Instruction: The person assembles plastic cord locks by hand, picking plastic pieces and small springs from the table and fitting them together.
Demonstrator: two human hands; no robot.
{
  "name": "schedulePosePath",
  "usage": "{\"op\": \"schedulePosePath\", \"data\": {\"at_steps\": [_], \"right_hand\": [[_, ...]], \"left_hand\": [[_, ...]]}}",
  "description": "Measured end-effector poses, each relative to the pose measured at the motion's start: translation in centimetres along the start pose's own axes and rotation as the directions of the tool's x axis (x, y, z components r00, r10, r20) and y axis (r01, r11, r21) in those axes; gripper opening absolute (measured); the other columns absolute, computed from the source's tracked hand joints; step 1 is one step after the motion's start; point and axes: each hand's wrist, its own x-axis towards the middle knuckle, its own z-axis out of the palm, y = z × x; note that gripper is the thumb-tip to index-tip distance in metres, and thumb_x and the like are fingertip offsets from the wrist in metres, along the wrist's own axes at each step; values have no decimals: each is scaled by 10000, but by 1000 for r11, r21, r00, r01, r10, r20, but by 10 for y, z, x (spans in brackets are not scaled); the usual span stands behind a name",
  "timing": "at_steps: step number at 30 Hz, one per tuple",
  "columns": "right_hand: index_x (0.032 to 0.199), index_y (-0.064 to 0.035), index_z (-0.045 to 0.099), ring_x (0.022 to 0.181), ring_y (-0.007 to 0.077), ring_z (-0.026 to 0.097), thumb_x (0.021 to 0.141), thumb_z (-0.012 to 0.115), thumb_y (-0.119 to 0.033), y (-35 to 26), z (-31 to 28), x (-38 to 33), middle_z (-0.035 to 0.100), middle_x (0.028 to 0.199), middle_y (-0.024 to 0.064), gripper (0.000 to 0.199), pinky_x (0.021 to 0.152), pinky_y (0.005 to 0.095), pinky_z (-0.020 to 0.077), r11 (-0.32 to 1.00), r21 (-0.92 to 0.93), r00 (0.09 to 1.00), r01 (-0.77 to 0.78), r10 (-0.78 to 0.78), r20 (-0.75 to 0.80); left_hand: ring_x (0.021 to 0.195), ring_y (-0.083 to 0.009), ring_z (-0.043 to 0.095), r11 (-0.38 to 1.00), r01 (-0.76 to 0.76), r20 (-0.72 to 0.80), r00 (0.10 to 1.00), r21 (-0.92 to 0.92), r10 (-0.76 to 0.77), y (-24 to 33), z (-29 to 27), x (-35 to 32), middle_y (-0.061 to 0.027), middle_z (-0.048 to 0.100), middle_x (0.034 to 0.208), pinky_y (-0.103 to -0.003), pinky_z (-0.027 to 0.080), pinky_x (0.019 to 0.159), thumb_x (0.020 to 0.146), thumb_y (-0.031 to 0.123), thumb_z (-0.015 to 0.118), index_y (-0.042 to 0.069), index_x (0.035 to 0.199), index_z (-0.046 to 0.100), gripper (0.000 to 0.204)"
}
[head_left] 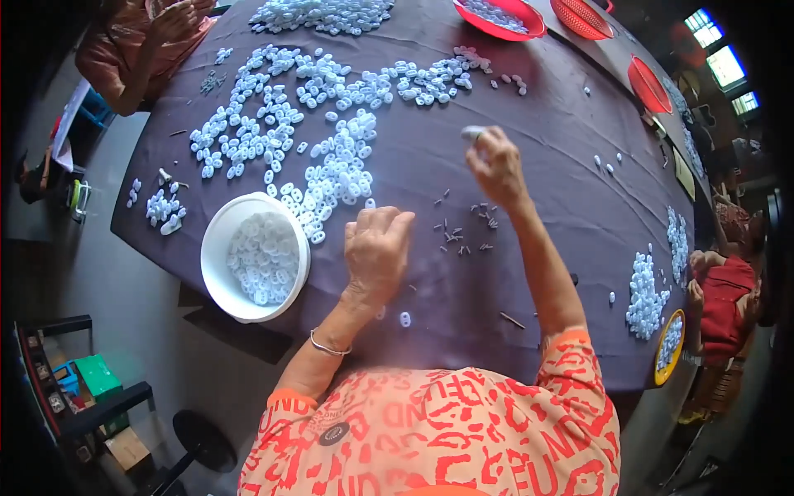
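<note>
My left hand (378, 248) is low over the dark cloth with its fingers curled together. Whatever they may hold is hidden beneath them. Just past it spreads a trail of small white oval plastic pieces (337, 169), many with two holes. Farther out and to the right, my right hand (499, 169) pinches a small white plastic piece (473, 131) between thumb and fingers. Several small grey metal pins (453, 235) lie loose between my hands. One white two-holed oval piece (405, 319) rests on the cloth close to my body.
A white bucket (212, 285), part full of white pieces, stands at the table's left edge. Red baskets (649, 85) stand at the far right. A yellow tray (667, 376) is at the right edge. Other people sit at the far left (124, 66) and right (728, 302).
</note>
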Motion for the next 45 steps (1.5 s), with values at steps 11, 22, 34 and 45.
{"op": "schedulePosePath", "data": {"at_steps": [11, 22, 34, 45], "right_hand": [[1106, -194, 619, 1069, 362, 492, 784, 588, -378, 154, 33, 132, 540, 1137, 184, 372, 909, 433, 406, 863, -439, 965, -247, 177, -195], [1180, -204, 539, 1151, 305, 444, 820, 504, -296, 135, 71, 180, 428, 1312, 35, 373, 908, 464, 432, 705, -676, 970, 211, -67, 233], [1158, -151, 580, 1179, 288, 455, 829, 602, -347, 106, 30, 108, 564, 1158, 139, 384, 993, 373, 361, 902, -245, 925, 356, -378, -48], [1056, -128, 654, 1012, 302, 559, 785, 630, -337, 186, 18, 153, 610, 1051, 163, 342, 864, 401, 436, 938, -337, 997, -79, 76, -21]], "left_hand": [[1261, -328, 321, 961, 226, 51, 970, 160, -237, -23, 9, 10, -107, 450, 1293, -450, 218, 1045, 751, 193, 670, 127, 1153, 585, 417], [1238, -343, 349, 956, 227, 9, 972, 188, -233, -24, 12, 12, -117, 453, 1288, -488, 228, 1023, 711, 161, 693, 123, 1115, 605, 415], [1235, -247, 386, 974, 168, 120, 975, 154, -187, -21, 10, 12, -58, 491, 1277, -418, 223, 974, 736, 164, 674, 117, 1166, 570, 445], [1259, -307, 346, 945, 279, 56, 955, 169, -292, -22, 8, 10, -70, 466, 1296, -476, 189, 1025, 694, 169, 714, 116, 1173, 568, 504]]}}
